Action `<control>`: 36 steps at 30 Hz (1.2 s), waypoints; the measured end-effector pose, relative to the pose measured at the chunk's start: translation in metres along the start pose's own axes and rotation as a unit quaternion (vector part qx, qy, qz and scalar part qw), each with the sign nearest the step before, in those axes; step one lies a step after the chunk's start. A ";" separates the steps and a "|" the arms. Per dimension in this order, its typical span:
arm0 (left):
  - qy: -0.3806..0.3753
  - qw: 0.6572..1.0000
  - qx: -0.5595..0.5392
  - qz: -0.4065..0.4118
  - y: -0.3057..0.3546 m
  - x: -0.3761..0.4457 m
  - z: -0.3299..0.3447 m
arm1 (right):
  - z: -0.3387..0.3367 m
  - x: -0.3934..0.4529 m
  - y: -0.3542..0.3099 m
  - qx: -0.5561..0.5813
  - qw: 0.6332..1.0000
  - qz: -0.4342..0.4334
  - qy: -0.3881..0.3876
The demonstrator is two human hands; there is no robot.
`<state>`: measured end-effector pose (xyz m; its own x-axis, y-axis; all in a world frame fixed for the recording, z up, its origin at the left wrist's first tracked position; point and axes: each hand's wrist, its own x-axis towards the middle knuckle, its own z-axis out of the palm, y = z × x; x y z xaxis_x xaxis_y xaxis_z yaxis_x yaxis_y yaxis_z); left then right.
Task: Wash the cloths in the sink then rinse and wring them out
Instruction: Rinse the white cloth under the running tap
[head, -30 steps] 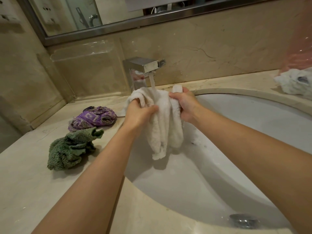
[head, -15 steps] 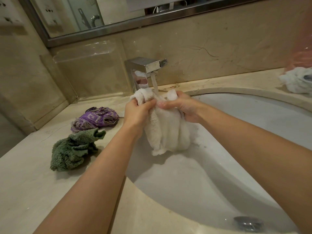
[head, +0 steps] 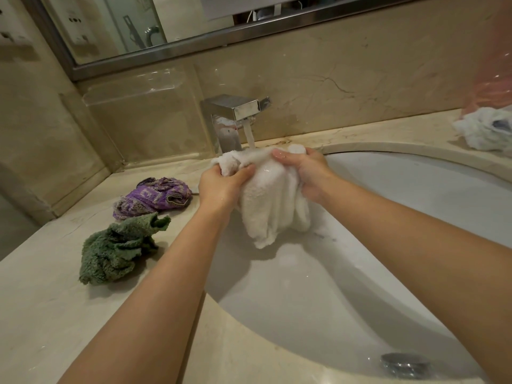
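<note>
Head view looks down on a white cloth [head: 273, 206] held over the sink [head: 415, 195], directly under the stream of water [head: 250, 138] running from the square chrome tap [head: 235, 117]. Left hand [head: 221, 187] grips the bunched top of the cloth at its left end, fingers [head: 243, 171] curled round a wad of terry. Right hand [head: 304, 173] grips the right end, its fingers curled over the top edge, with a small knob of cloth sticking up just behind them. Between the two sets of fingers the cloth is stretched flat, and the water lands on that stretch. Below the fingers the rest of the cloth hangs in loose folds into the basin, its lowest corner above the white wall of the sink. Both hands look wet.

Left of the left hand, on the marble surface [head: 55, 314], lies a crumpled purple patterned cloth [head: 155, 196], and nearer the camera, just beside it, a crumpled green cloth [head: 116, 252]. Well to the right of the right hand, beyond the sink rim, sits another crumpled white cloth [head: 487, 131]. Near the bottom edge, a metal drain plug [head: 406, 364] shows in the basin.
</note>
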<state>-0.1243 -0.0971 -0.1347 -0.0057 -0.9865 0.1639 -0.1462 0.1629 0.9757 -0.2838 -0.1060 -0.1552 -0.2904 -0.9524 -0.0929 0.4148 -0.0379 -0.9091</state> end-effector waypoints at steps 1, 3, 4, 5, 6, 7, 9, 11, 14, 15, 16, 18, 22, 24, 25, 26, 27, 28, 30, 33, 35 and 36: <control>0.004 1.000 0.001 -0.005 0.000 0.001 0.000 | -0.001 0.001 0.001 0.006 1.000 0.000 0.011; 0.001 1.000 -0.005 -0.018 0.001 0.001 -0.001 | -0.003 0.002 0.002 0.017 0.999 -0.003 0.037; -0.004 1.000 -0.015 -0.026 0.001 0.001 -0.001 | -0.005 0.003 0.002 0.019 0.999 -0.005 0.046; -0.010 0.999 -0.026 -0.034 0.001 0.001 -0.001 | -0.006 0.004 0.002 0.022 0.998 -0.006 0.055; -0.012 0.999 -0.033 -0.042 0.001 0.001 -0.001 | -0.007 0.004 0.002 0.026 0.998 -0.007 0.061; -0.010 0.998 -0.033 -0.047 0.001 0.002 -0.001 | -0.008 0.005 0.002 0.029 0.997 -0.006 0.066; -0.007 0.998 -0.030 -0.056 0.002 0.003 -0.001 | -0.008 0.007 0.003 0.038 0.997 -0.010 0.073; -0.013 0.996 -0.047 -0.073 0.002 0.004 0.000 | -0.006 0.007 0.004 0.045 0.996 -0.013 0.078; -0.019 0.990 -0.093 -0.108 0.003 0.005 -0.002 | -0.003 0.007 0.002 0.058 0.994 -0.007 0.088; -0.021 0.988 -0.098 -0.116 0.004 0.006 -0.002 | -0.002 0.007 0.002 0.058 0.994 -0.004 0.088; -0.025 0.988 -0.098 -0.119 0.004 0.006 -0.003 | -0.002 0.007 0.002 0.061 0.994 -0.004 0.089; -0.035 0.989 -0.090 -0.109 0.006 0.004 -0.002 | -0.001 0.008 0.002 0.068 0.993 -0.008 0.101; -0.093 0.990 -0.074 -0.079 0.007 -0.001 0.000 | -0.004 0.008 0.000 0.079 0.987 -0.008 0.137; -0.109 0.989 -0.060 -0.075 0.006 -0.002 0.001 | -0.008 0.009 0.001 0.076 0.985 -0.004 0.152; -0.110 0.990 -0.051 -0.070 0.005 -0.002 0.002 | -0.010 0.009 0.001 0.077 0.984 -0.004 0.162; -0.111 0.991 -0.043 -0.062 0.004 -0.001 0.002 | -0.011 0.009 0.001 0.079 0.982 -0.005 0.172; -0.114 0.992 -0.034 -0.052 0.004 -0.002 0.003 | -0.013 0.010 0.001 0.081 0.980 -0.006 0.179; -0.115 0.992 -0.023 -0.044 0.003 -0.002 0.003 | -0.014 0.010 0.001 0.084 0.979 -0.007 0.184; -0.103 0.994 0.004 -0.036 0.002 -0.004 0.003 | -0.015 0.011 0.001 0.091 0.978 -0.008 0.188; -0.039 0.995 0.088 -0.021 0.001 -0.005 0.001 | -0.016 0.013 0.002 0.098 0.976 -0.011 0.192; -0.014 0.993 0.120 -0.016 0.001 -0.005 0.000 | -0.017 0.013 0.002 0.101 0.976 -0.011 0.195; -0.010 0.993 0.112 -0.021 0.001 -0.005 0.000 | -0.018 0.013 0.002 0.104 0.976 -0.009 0.194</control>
<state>-0.1250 -0.0917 -0.1342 -0.0136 -0.9929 0.1184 -0.3634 0.1152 0.9245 -0.3019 -0.1128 -0.1653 -0.5871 -0.7667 -0.2597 0.5599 -0.1529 -0.8143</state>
